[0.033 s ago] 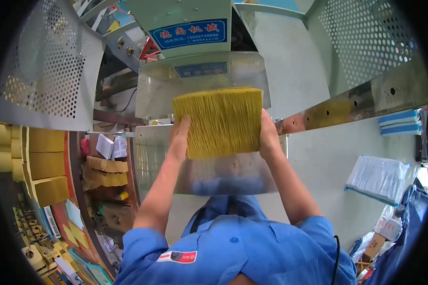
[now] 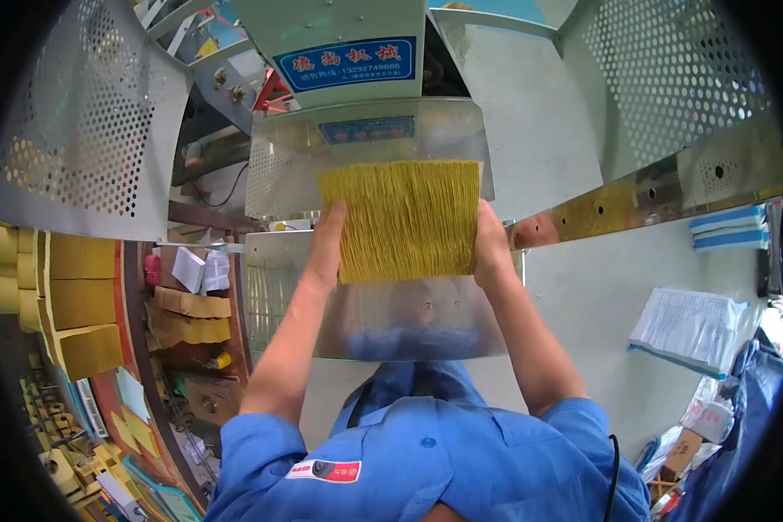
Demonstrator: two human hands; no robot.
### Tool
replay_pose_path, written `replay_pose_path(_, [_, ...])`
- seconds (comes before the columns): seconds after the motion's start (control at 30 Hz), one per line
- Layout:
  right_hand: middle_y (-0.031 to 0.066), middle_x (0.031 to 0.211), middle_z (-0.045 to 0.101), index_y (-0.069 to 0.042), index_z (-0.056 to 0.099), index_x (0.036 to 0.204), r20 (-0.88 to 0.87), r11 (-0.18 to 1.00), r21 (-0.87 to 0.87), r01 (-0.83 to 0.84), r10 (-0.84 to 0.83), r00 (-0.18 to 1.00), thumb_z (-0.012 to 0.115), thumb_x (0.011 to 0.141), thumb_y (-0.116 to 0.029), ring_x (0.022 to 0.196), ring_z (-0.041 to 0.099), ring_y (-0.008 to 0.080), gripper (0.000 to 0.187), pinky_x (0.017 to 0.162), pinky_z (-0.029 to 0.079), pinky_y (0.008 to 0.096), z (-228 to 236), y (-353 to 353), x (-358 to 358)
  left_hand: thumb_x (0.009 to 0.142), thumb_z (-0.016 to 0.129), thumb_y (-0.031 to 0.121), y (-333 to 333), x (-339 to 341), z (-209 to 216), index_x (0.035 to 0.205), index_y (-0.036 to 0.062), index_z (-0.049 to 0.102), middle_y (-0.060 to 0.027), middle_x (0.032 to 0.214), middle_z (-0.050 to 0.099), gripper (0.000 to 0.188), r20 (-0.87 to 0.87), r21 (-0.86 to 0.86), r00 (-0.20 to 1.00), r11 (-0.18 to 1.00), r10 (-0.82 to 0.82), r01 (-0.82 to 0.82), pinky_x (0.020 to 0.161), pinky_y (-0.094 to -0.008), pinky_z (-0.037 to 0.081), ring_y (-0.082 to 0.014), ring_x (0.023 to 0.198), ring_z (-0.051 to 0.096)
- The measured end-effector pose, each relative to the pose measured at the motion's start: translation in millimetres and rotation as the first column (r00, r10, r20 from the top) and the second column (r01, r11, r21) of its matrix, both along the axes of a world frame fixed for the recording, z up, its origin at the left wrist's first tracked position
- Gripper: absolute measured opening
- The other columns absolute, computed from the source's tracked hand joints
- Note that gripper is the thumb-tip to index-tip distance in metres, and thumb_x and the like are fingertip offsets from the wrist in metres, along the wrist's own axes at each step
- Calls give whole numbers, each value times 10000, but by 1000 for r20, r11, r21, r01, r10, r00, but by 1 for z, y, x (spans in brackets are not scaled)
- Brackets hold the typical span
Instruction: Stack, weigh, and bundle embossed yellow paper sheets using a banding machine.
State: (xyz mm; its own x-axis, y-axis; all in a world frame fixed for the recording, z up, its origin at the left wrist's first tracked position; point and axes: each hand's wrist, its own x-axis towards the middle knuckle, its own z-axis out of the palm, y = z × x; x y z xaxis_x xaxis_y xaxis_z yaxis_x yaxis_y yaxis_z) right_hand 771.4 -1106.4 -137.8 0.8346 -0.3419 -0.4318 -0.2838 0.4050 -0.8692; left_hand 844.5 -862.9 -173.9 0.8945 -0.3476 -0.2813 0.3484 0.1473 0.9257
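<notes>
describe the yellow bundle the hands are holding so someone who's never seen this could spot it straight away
Start at the big pale green machine at top centre, with its shiny metal hopper below. Right in front of that hopper, the left hand and right hand press a flat block of thin yellow sticks between them. Unlike the stacked yellow blocks at far left, it is held up and finely striped.

The bundle of thin yellow sticks between my left hand and right hand looks matt, finely ribbed and dry. The steel hopper below is polished and mirror-glossy. The perforated metal guards look dull grey. My blue sleeves are soft woven cloth. The stacked yellow blocks look papery and matt.
</notes>
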Motion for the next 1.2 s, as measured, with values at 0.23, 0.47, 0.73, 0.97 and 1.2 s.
replay_pose_path(0.23, [99, 1271, 577, -14, 474, 1340, -3, 988, 121, -91, 92, 996, 315, 1036, -341, 1154, 551, 196, 474, 994, 441, 335, -21, -30, 6, 1014, 447, 346, -20, 33, 10, 1350, -4, 479, -96, 1283, 580, 486, -206, -55, 948, 970, -242, 236, 986, -323, 452, -169, 1155, 572])
replay_pose_path(0.47, [94, 1313, 552, -31, 460, 1366, -11, 996, 13, -90, 90, 996, 328, 1038, -354, 1184, 536, 193, 479, 1006, 437, 334, -32, -30, -5, 1012, 451, 315, -14, 22, 0, 1374, -15, 448, -102, 1293, 574, 490, -35, 185, 975, 957, -220, 223, 989, -324, 450, -180, 1156, 571])
replay_pose_path(0.73, [81, 1442, 462, -69, 352, 1489, 287, 988, 78, -132, 104, 952, 377, 1044, -418, 1316, 442, 190, 567, 1091, 367, 324, -29, -22, -13, 997, 470, 273, -16, 0, 14, 1489, 42, 302, -97, 1431, 449, 569, -79, -322, 990, 943, -115, 83, 1074, -342, 385, -199, 1304, 450])
replay_pose_path(0.97, [74, 1513, 384, -85, 276, 1532, 292, 993, 45, -112, 95, 952, 356, 1046, -384, 1389, 371, 209, 576, 1141, 311, 331, -38, -17, -19, 985, 476, 266, -29, -11, 6, 1487, 60, 309, -89, 1400, 471, 568, -33, -335, 999, 942, -34, 21, 1076, -349, 380, -203, 1293, 451])
replay_pose_path(1.2, [69, 1524, 362, -87, 283, 1526, 338, 991, 57, -124, 98, 936, 421, 1027, -391, 1407, 326, 205, 600, 1146, 284, 342, -45, -25, -21, 986, 452, 239, -33, -11, -2, 1446, 45, 374, -80, 1369, 500, 506, -74, -324, 995, 945, -69, 41, 1058, -343, 382, -196, 1253, 481])
